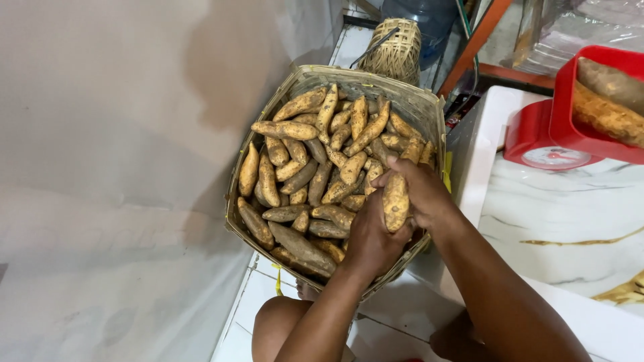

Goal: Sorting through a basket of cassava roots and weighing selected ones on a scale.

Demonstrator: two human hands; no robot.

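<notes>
Both the left hand (pixel 370 243) and the right hand (pixel 421 191) clasp one sweet potato (pixel 395 201) above the near right corner of the woven basket (pixel 429 107). The basket remains heaped with tubers, while the red scale (pixel 560 127) on the counter already carries a few.

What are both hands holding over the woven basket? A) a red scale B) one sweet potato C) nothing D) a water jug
B: the left hand and right hand together close on one sweet potato above the woven basket, which is full of them.
</notes>
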